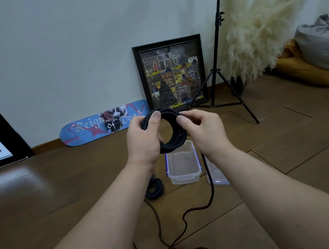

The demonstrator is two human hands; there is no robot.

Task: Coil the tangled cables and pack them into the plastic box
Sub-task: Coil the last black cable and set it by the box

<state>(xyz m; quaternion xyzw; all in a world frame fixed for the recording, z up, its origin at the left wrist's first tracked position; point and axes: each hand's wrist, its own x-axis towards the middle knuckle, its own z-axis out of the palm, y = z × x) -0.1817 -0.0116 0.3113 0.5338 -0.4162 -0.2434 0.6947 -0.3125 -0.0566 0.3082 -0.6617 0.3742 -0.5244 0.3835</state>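
Head view, mid-frame: two hands raised over a wood floor [55, 196]. Left hand [142, 138] curled round one black coil [172, 131], thumb pressed on its top. Right hand [202, 128] pinching the coil's upper right edge. One loose cable tail [189, 215] trailing down from the coil and snaking across the lower centre. Just below the hands, one open box [183, 163]; one lid [215, 176] to its right; one second coil [154, 188] lower left of the box. Upper frame: one skateboard [102, 123], one picture [172, 72], one tripod [216, 58].
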